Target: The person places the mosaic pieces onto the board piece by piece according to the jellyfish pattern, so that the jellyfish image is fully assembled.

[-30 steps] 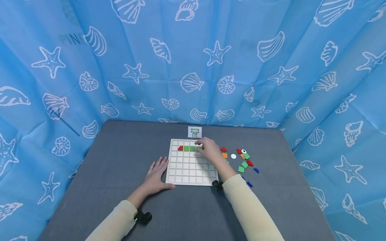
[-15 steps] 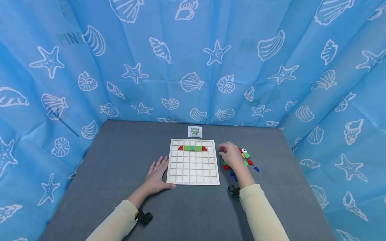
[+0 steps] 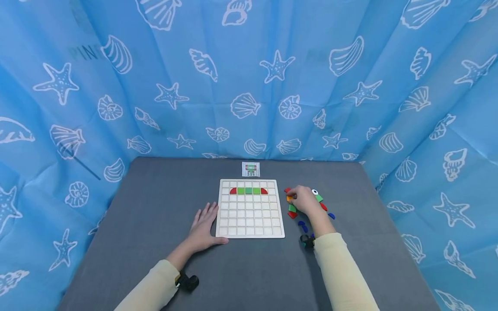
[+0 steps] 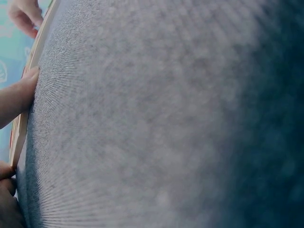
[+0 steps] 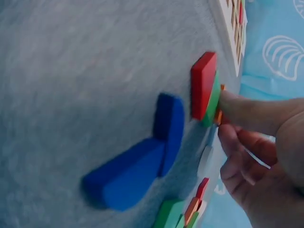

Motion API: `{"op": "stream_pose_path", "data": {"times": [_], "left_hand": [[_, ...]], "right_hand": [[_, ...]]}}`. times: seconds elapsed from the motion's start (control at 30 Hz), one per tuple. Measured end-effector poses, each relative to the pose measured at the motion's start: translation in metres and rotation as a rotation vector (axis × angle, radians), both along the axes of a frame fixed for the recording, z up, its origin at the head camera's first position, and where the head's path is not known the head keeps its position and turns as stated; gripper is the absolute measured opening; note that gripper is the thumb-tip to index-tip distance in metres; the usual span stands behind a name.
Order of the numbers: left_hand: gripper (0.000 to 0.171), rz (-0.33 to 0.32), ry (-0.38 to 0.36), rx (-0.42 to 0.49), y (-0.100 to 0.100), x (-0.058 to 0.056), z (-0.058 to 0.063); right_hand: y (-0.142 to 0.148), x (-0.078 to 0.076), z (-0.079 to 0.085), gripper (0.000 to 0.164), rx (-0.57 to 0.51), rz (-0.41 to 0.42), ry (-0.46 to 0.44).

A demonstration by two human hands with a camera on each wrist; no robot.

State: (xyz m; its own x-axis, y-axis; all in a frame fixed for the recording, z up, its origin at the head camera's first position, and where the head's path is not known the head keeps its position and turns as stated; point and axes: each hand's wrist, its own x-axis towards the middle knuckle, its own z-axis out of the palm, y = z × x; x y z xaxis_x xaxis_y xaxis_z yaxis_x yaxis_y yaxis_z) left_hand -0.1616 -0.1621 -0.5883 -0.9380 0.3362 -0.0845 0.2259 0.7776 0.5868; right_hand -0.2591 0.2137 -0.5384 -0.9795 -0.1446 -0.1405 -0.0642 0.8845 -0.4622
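Observation:
My right hand [image 3: 305,199] is over the loose pieces right of the board. In the right wrist view its thumb and fingertips pinch an orange tile [image 5: 219,116], beside a green tile [image 5: 212,100] and a red piece [image 5: 203,85]. The pale grid board [image 3: 249,216] bears a row near its top: a red curved piece [image 3: 233,191], several green squares [image 3: 248,191] and another red curved piece [image 3: 264,191]. My left hand [image 3: 203,226] lies with fingers spread along the board's left side, its thumb at the lower left corner.
Blue pieces [image 3: 303,227] lie nearer me, right of the board. A white ring-like piece [image 3: 314,192] and more tiles are partly behind the right hand. A small pattern card [image 3: 250,169] lies beyond the board. A blue shell-print curtain [image 3: 249,86] surrounds the grey table [image 3: 175,190].
My right hand left the board's row, exposing the red piece at its right end, and moved right to the loose pieces and onto the orange tile. The left hand stayed put.

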Motion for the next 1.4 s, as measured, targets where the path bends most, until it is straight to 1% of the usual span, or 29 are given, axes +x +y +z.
{"op": "stream_pose_path", "data": {"times": [0.07,0.17,0.27,0.4,0.5,0.6,0.7,0.83,0.97,1.07,1.2,1.27,1.4], "left_hand": [[0.126,0.0,0.003,-0.007,0.0,-0.001,0.0],[0.127,0.0,-0.005,-0.01,0.001,-0.001,0.001],[0.127,0.002,-0.026,-0.024,0.001,-0.001,0.001],[0.126,0.006,-0.03,-0.027,0.001,-0.002,0.002],[0.126,0.005,-0.027,-0.026,0.002,-0.001,0.003],[0.127,0.005,-0.027,-0.027,0.002,0.0,0.003],[0.127,0.008,-0.011,-0.017,0.001,0.0,0.003],[0.125,0.018,0.018,0.009,0.0,0.0,0.003],[0.126,0.025,-0.001,0.012,-0.001,0.0,0.004],[0.126,0.03,-0.022,0.006,-0.002,-0.001,0.005],[0.127,0.03,-0.038,0.0,-0.002,0.0,0.006],[0.127,0.027,-0.039,-0.005,-0.001,0.0,0.006],[0.127,0.026,-0.029,-0.011,-0.001,-0.001,0.005]], "right_hand": [[0.002,0.0,-0.001,0.027,-0.003,0.02,-0.007],[0.005,0.001,-0.002,0.03,-0.002,0.029,-0.017],[0.006,0.001,-0.001,0.031,0.004,0.033,-0.025],[0.005,0.003,0.001,0.029,0.011,0.057,-0.01],[0.001,0.005,0.006,0.029,0.01,0.087,0.028],[-0.008,0.008,0.009,0.03,-0.008,0.13,0.068],[-0.021,0.01,0.011,0.029,-0.032,0.186,0.088],[-0.04,0.01,0.01,0.026,-0.046,0.233,0.116],[-0.054,0.007,0.008,0.025,-0.031,0.26,0.142],[-0.06,0.002,0.006,0.024,-0.01,0.266,0.136],[-0.064,-0.002,0.002,0.025,0.028,0.258,0.094],[-0.064,-0.004,0.001,0.025,0.042,0.251,0.073],[-0.063,-0.006,0.001,0.024,0.03,0.234,0.043]]}}
